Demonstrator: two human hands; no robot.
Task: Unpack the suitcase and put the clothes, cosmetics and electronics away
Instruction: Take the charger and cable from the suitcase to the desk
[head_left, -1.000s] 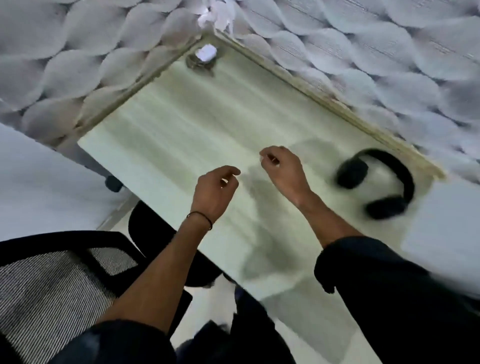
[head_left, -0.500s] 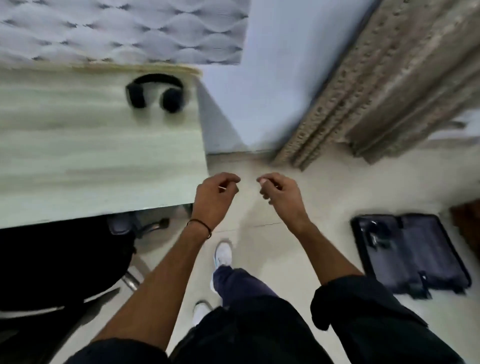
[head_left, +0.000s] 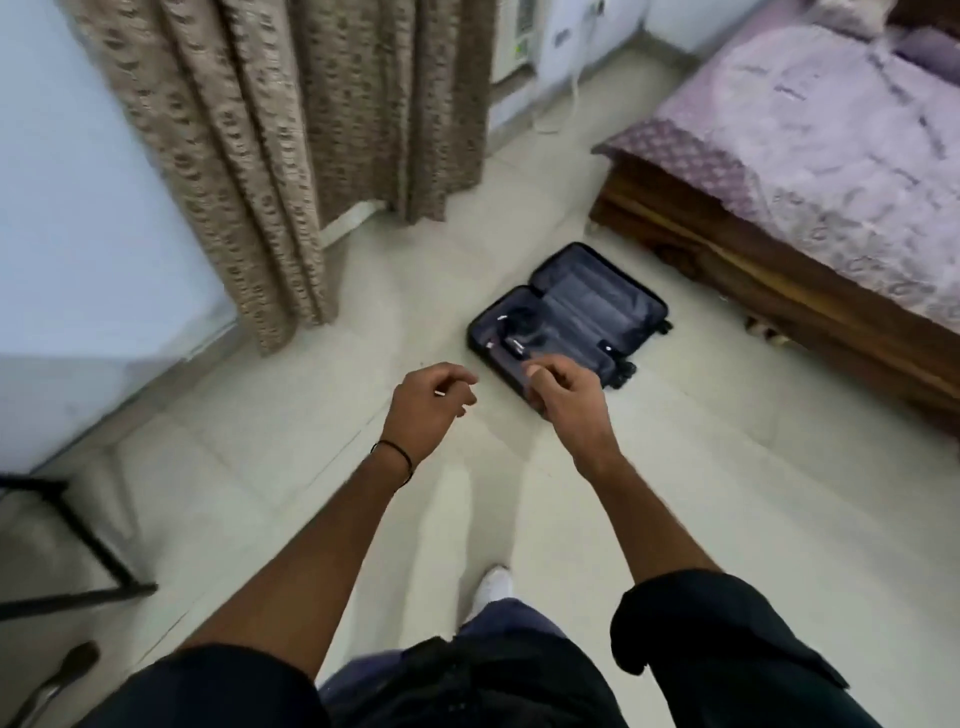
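A dark suitcase (head_left: 597, 306) lies open flat on the pale tiled floor ahead of me. Its near half holds a few small dark items (head_left: 519, 332); its far half looks bare. My left hand (head_left: 431, 402) hangs in the air in front of me, fingers loosely curled, holding nothing. My right hand (head_left: 563, 389) is raised beside it, fingers loosely bent and empty, overlapping the near edge of the suitcase in the picture but well above it. Both forearms are bare, with dark sleeves pushed up.
Patterned brown curtains (head_left: 291, 145) hang at the upper left beside a pale wall. A wooden bed (head_left: 779, 270) with a lilac cover stands at the right, close behind the suitcase. A black chair base (head_left: 78, 551) sits at the lower left. My white shoe (head_left: 493, 584) is on the floor.
My view has swung from the desk with the headphones, across the room, to the floor and the open suitcase. Both hands stay raised and empty.
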